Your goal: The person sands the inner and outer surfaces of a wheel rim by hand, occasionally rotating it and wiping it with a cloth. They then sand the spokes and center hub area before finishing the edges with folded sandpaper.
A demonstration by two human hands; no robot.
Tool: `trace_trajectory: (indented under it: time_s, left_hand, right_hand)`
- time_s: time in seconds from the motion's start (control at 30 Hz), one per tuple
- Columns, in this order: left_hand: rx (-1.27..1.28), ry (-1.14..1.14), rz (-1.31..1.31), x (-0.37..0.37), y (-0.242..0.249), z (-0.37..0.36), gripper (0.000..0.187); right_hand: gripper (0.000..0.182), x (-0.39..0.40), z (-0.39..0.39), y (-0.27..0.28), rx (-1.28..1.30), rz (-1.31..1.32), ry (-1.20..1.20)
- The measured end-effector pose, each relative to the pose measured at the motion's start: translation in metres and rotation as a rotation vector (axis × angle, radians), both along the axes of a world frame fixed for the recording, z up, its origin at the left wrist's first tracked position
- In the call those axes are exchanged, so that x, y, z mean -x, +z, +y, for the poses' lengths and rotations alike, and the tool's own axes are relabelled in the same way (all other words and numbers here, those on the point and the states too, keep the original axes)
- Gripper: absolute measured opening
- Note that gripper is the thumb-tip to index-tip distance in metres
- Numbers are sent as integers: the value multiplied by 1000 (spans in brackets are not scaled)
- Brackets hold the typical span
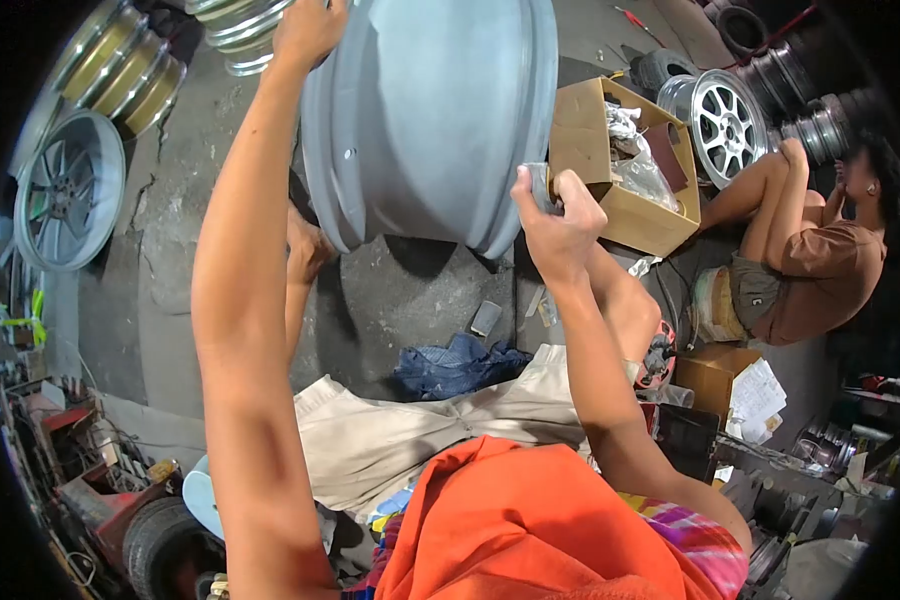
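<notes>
A large grey wheel rim [440, 120] stands on the floor in front of me, its wide barrel facing me. My left hand [310, 30] is at the rim's upper left edge, fingers curled over it. At the lower right edge, my right hand [562, 220] pinches a small grey block [537, 186] between thumb and fingers, against or very near the rim's lip. Below the rim, a second small grey block [486, 318] lies on the floor beside a crumpled dark blue cloth [455, 368].
Right of the rim is an open cardboard box [620, 215] holding plastic and paper. A silver spoked wheel [727, 125] stands behind it. Another person [820, 255] sits at the right. At the left are a spoked rim [70, 190], gold rims [120, 65] and a tyre [170, 550].
</notes>
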State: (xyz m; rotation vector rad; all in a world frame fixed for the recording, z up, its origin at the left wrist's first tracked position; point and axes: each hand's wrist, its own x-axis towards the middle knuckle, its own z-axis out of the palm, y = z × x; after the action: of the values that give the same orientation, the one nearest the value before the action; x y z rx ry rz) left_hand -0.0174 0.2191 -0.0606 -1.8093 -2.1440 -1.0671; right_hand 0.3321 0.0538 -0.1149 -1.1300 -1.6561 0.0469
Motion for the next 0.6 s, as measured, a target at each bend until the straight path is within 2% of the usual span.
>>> trace_trajectory:
  time_s: [0.07, 0.1, 0.17, 0.23, 0.3, 0.37, 0.4, 0.43, 0.5, 0.53, 0.6]
  left_hand:
    - [-4, 23, -26, -9, 1, -6, 43]
    - [-73, -23, -11, -4, -3, -2, 45]
    - [-120, -37, 18, 3, -6, 6, 45]
    - [-161, -45, 26, 3, -10, 3, 46]
    - [-85, -82, 36, 4, 2, 5, 44]
    - [-67, -116, 80, 17, -5, 21, 44]
    - [-42, -158, 130, 23, -11, 31, 44]
    - [-43, -153, 125, 27, -17, 39, 44]
    - [-55, -130, 416, 32, -25, 52, 44]
    - [-53, -127, 421, 36, -27, 53, 44]
    - [-177, -166, 486, 30, -26, 48, 43]
  right_hand:
    - [43, -3, 9, 9, -87, -116, -6]
    - [43, -1, 18, 24, -24, -139, -27]
    - [34, 5, 55, 49, 183, 57, 1]
    - [32, -3, 111, 40, 176, 129, 14]
    - [33, -6, 113, 36, 155, 202, 31]
    - [42, -6, 55, 32, 415, 357, 228]
    - [40, -13, 37, 1, 478, 364, 279]
    - [36, -24, 23, -21, 475, 262, 261]
    - [32, -41, -5, -59, 454, 60, 224]
    - [34, -46, -6, -72, 489, 118, 238]
    - [34, -23, 7, -18, 426, 146, 237]
